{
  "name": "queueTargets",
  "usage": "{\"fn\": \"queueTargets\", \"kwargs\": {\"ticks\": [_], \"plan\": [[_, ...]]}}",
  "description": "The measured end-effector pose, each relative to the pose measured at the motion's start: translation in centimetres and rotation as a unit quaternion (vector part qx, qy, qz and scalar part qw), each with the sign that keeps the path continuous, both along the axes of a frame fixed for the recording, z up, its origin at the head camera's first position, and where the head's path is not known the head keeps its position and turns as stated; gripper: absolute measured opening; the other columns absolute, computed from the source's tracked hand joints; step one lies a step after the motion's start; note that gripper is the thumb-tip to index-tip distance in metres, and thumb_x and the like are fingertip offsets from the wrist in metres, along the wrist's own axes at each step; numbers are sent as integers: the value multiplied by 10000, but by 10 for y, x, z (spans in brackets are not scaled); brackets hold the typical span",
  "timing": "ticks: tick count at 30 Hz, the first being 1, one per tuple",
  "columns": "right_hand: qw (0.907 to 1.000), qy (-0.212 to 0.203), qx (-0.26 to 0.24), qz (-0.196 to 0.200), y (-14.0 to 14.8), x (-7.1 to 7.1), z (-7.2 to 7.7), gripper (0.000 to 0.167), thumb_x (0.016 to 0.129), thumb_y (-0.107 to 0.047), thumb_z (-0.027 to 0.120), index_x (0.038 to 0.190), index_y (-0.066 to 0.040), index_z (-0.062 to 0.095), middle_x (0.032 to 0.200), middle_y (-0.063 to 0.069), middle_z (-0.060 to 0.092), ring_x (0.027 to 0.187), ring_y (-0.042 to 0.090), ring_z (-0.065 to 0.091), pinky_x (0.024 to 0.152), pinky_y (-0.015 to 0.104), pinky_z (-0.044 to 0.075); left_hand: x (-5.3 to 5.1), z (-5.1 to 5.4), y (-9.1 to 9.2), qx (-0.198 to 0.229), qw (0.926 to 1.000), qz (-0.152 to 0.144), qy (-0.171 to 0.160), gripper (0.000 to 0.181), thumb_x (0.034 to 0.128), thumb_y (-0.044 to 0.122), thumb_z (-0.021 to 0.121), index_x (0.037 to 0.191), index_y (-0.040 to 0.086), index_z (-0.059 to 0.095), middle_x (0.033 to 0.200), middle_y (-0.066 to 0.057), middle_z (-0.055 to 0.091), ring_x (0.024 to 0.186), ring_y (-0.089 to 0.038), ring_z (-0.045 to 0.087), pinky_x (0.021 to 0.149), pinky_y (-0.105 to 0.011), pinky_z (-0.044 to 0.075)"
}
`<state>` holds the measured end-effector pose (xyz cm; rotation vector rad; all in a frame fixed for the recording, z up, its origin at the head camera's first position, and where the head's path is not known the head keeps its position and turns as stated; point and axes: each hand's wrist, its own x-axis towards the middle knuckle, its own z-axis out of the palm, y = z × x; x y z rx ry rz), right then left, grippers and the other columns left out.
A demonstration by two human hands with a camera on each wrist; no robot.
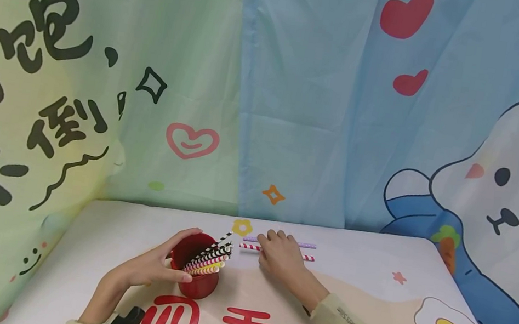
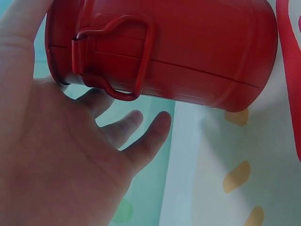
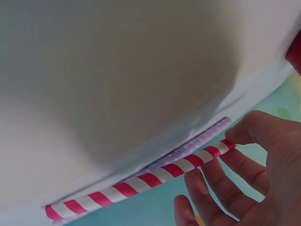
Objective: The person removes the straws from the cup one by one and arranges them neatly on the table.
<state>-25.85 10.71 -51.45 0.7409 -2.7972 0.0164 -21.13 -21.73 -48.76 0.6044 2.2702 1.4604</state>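
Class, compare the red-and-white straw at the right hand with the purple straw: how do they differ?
The red-and-white straw has bold stripes; the purple straw has small pale dots. The right hand pinches the red-and-white straw; the purple straw lies on the table just beyond. Both are slim, straight and roughly parallel.

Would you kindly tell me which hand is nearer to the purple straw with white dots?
Right: the right hand pinches the red-and-white striped straw just beside the purple straw, while the left hand is farther off to its left, gripping the red cylindrical container.
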Motion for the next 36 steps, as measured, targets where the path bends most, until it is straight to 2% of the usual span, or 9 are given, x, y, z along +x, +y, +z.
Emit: {"fn": "queueTargets", "kwargs": {"ticks": [10,16,32,36], "plan": [[9992,242,-280,132,1,-4,-14,106,858,-137,633,959,-120,663,835,57,619,769,268,594,664,416,495,0,0,0,-22,10000,12,11,896,837,263,805,1557,312,274,1559,-72,374,1429,-331,348,1095,-657,374],[9990,249,-337,154,1,-5,-19,54,836,-132,634,889,-121,633,791,52,591,731,268,576,629,410,465,-1,-2,0,-40,10000,21,11,893,834,274,806,1552,332,278,1561,-60,372,1431,-325,347,1098,-659,370],[9994,42,-357,10,1,-7,-21,85,858,-137,651,938,-113,668,833,64,614,777,279,592,672,425,477,0,0,0,-25,10000,14,49,897,833,277,808,1551,340,275,1542,-55,396,1418,-314,364,1102,-655,367],[9994,-9,-339,-13,2,-6,-21,83,864,-143,653,941,-117,670,839,63,616,786,278,594,683,428,481,0,-1,0,-23,10000,13,-1,894,835,273,805,1551,337,275,1536,-54,399,1410,-318,367,1087,-627,404]]}}
